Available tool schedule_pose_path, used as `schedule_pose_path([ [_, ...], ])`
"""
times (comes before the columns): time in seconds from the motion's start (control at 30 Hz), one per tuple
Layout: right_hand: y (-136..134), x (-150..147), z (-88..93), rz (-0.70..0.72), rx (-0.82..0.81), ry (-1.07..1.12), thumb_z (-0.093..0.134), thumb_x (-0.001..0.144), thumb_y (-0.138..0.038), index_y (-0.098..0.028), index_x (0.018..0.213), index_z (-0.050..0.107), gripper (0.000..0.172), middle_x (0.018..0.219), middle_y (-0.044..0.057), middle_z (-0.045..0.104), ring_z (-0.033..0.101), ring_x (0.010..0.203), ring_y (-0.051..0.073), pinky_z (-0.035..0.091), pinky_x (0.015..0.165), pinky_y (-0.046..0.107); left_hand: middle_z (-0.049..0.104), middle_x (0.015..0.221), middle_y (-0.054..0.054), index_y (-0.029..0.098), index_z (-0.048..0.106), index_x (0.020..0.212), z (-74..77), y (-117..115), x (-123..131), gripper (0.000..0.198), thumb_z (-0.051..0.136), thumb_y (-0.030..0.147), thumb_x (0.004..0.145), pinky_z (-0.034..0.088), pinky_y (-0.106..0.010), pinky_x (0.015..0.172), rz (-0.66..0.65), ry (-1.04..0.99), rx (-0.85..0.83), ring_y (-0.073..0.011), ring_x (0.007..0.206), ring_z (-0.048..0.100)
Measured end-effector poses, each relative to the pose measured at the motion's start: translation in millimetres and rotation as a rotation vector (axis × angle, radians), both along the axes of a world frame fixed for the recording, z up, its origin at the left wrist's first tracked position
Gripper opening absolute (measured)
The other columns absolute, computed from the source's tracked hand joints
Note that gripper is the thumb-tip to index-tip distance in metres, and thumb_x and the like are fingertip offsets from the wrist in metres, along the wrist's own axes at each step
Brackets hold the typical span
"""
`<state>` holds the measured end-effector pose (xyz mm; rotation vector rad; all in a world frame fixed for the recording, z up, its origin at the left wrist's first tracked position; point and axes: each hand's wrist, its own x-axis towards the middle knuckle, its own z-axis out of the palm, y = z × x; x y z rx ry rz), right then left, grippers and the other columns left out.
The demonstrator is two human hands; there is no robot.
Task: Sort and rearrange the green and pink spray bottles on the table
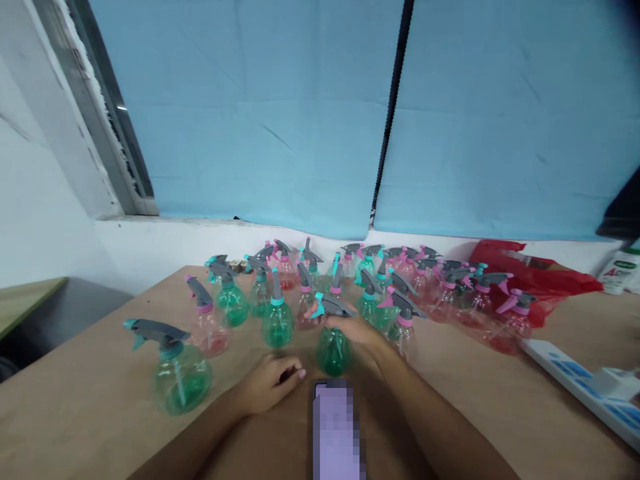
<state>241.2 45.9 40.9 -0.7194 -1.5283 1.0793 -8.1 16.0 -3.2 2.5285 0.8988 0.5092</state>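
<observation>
My right hand (353, 328) is wrapped round the neck of a green spray bottle (333, 357) with a grey and turquoise trigger head, which stands upright on the table. To its left, my left hand (265, 385) rests on the tabletop, loosely curled, with nothing visible in it. Beyond that hand stands another green spray bottle (277, 323). Off to the left, a larger-looking green spray bottle (181, 380) stands apart, nearest to me. A pink spray bottle (210, 331) is behind it. Just right of my right hand is a pink spray bottle (404, 337).
Several more pink and green spray bottles crowd the back of the wooden table (95, 380). A red plastic bag (543, 283), a white power strip (565, 367) and a white container (623, 270) lie to the right. A phone-like object (336, 427) is in front.
</observation>
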Motion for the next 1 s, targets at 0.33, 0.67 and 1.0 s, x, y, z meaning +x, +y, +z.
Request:
schedule_pose_path([
  [0.33, -8.0, 0.3, 6.1, 0.078, -0.037, 0.041, 0.056, 0.061, -0.021, -0.024, 0.085, 0.074, 0.03, 0.067, 0.0, 0.069, 0.063, 0.07, 0.02, 0.05, 0.074, 0.034, 0.063, 0.071, 0.003, 0.02, 0.065, 0.089, 3.2, -4.5, -1.0, 0.036, 0.046, 0.045, 0.106, 0.035, -0.024, 0.059, 0.016, -0.004, -0.011, -0.0124, 0.062, 0.055],
  [0.67, -19.9, -2.0, 16.1, 0.007, -0.01, 0.055, 0.056, 0.061, -0.022, -0.023, 0.088, 0.077, 0.034, 0.065, 0.0, 0.071, 0.064, 0.06, 0.019, 0.051, 0.065, 0.031, 0.063, 0.071, 0.002, 0.02, 0.064, 0.088, 3.4, -4.0, 0.1, 0.036, 0.045, 0.044, 0.106, 0.034, -0.025, 0.059, -0.009, 0.006, -0.001, -0.0132, 0.062, 0.055],
  [1.0, -15.0, -1.6, 9.0, 0.05, 0.014, 0.065, 0.056, 0.065, -0.02, -0.023, 0.092, 0.076, 0.034, 0.072, 0.0, 0.073, 0.063, 0.061, 0.018, 0.05, 0.065, 0.03, 0.066, 0.071, 0.002, 0.02, 0.065, 0.089, 4.3, -5.4, 0.6, 0.035, 0.046, 0.044, 0.106, 0.035, -0.024, 0.059, -0.016, 0.003, -0.002, -0.0136, 0.062, 0.057],
])
